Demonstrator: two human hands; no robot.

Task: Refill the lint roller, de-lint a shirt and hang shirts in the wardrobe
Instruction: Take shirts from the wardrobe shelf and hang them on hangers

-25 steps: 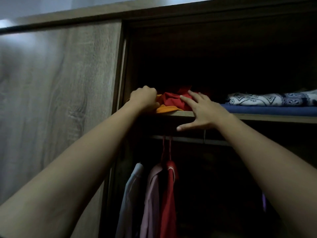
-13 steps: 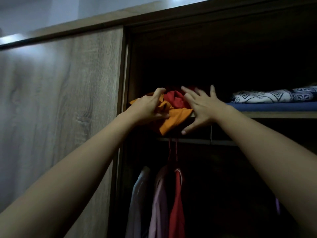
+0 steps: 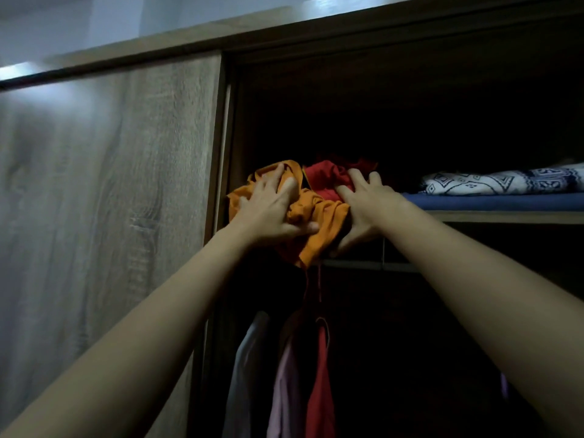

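Observation:
A crumpled orange garment [image 3: 319, 222] and a red garment [image 3: 325, 180] sit bunched at the left end of the wardrobe's upper shelf [image 3: 505, 217], partly hanging over its front edge. My left hand [image 3: 271, 213] grips the orange cloth from the left, fingers dug into the folds. On the right side of the bundle, my right hand [image 3: 363, 210] holds it with fingers on the red cloth and thumb under the orange one. Below the shelf, a white shirt [image 3: 246, 368], a pink shirt [image 3: 284, 390] and a red shirt [image 3: 320, 390] hang from the rail [image 3: 363, 265].
A wooden sliding door [image 3: 110, 200] covers the wardrobe's left half. On the shelf to the right lie a folded blue cloth [image 3: 493, 202] and a white patterned cloth [image 3: 499, 183] on top. The wardrobe interior is dark.
The orange and red bundle has come forward over the shelf edge. Both hands went from resting at the shelf front to clasping the bundle from either side.

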